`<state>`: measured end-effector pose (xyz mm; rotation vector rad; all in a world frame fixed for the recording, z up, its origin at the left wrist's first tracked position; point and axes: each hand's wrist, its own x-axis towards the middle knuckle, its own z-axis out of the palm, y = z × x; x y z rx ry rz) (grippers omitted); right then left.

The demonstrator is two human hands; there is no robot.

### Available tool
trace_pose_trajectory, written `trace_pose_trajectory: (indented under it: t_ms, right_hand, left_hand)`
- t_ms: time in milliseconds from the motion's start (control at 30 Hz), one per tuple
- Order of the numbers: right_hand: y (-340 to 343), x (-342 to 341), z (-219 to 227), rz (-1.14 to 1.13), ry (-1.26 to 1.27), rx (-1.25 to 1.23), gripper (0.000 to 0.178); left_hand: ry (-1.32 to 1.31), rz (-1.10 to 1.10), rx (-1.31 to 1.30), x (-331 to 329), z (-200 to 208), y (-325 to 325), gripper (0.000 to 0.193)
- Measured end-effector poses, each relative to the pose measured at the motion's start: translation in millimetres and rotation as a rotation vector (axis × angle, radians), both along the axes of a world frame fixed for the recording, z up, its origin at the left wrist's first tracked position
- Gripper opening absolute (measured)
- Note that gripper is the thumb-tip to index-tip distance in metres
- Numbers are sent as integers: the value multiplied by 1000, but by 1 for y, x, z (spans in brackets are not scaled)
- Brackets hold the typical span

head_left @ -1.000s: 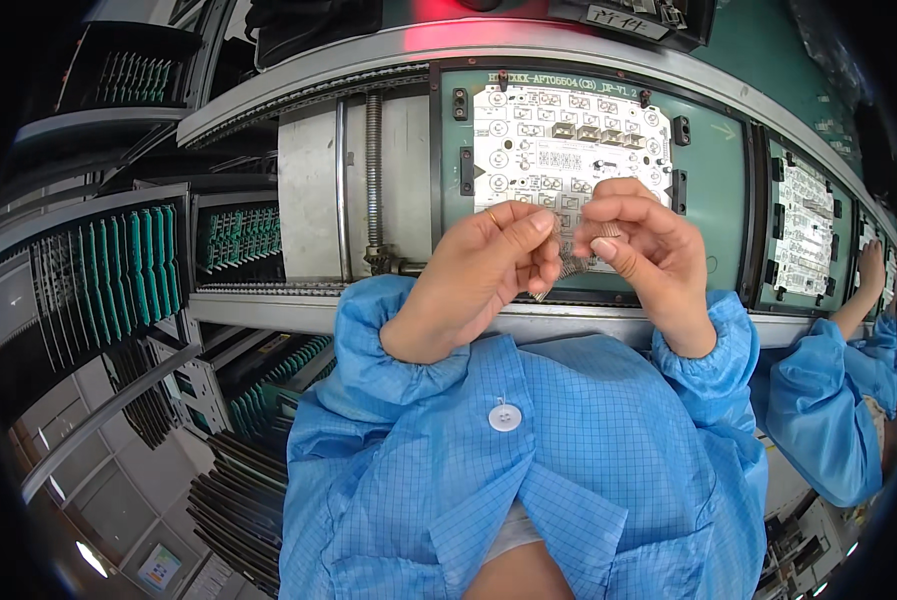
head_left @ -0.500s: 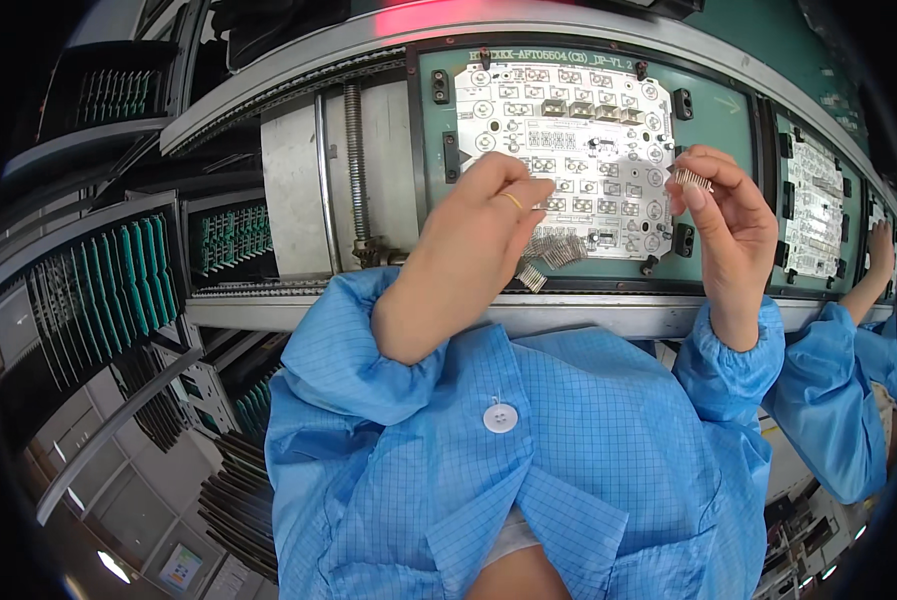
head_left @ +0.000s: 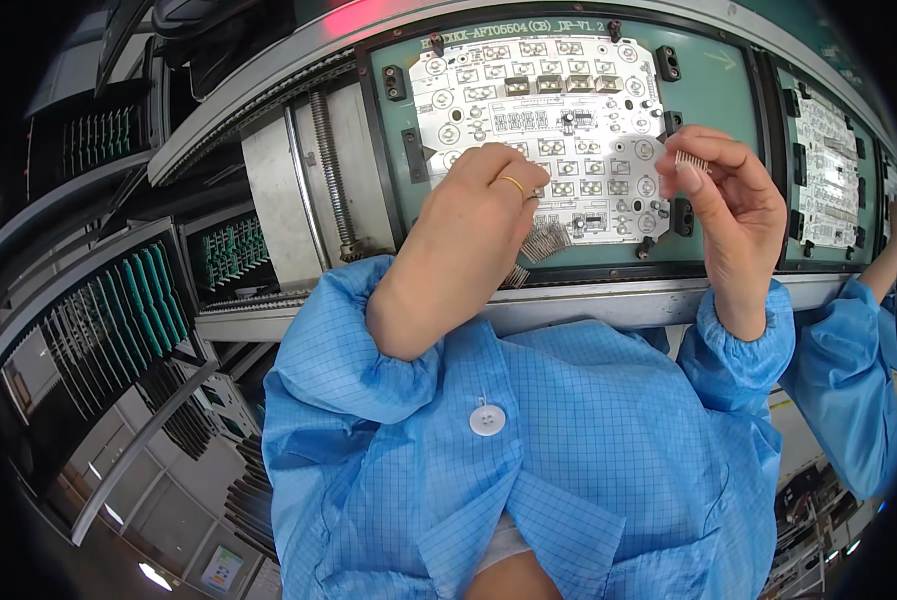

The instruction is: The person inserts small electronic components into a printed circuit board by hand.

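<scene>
A white circuit board (head_left: 608, 195) printed with many component outlines sits in a green carrier plate (head_left: 713, 85). My left hand (head_left: 463, 235), with a ring on one finger, hovers over the board's lower left part. Its fingers are pinched together, and whatever is between them is hidden. Just right of the board, my right hand (head_left: 733, 195) grips a small comb-like strip of metal pins (head_left: 690, 161) between thumb and fingers. More pin strips (head_left: 546, 241) lie in a loose heap at the board's near edge, partly behind my left hand. Several box-shaped metal parts (head_left: 578, 84) stand in a row on the board's far half.
Metal rails (head_left: 588, 314) run along the near and far sides. A threaded rod (head_left: 333, 175) lies left of the carrier. Racks of green boards (head_left: 133, 300) stand at left. To the right are another loaded carrier (head_left: 826, 180) and a co-worker's blue sleeve (head_left: 848, 380).
The view has shifted a little, so the board appears farther left and higher. My left fingers have drawn slightly back over the board. The pin strip stays in my right hand, turned slightly.
</scene>
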<state>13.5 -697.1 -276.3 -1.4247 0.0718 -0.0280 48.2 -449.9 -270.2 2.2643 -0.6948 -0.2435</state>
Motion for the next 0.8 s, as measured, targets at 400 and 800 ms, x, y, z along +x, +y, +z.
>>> trace_pose_trajectory:
  t_ms: [400, 800]
  right_hand:
    - [20, 2, 11, 279, -227, -734, 26]
    - [51, 11, 13, 400, -365, -991, 28]
  left_hand:
    - [-10, -38, 9, -16, 18, 26, 32]
    - [40, -50, -71, -33, -4, 28, 31]
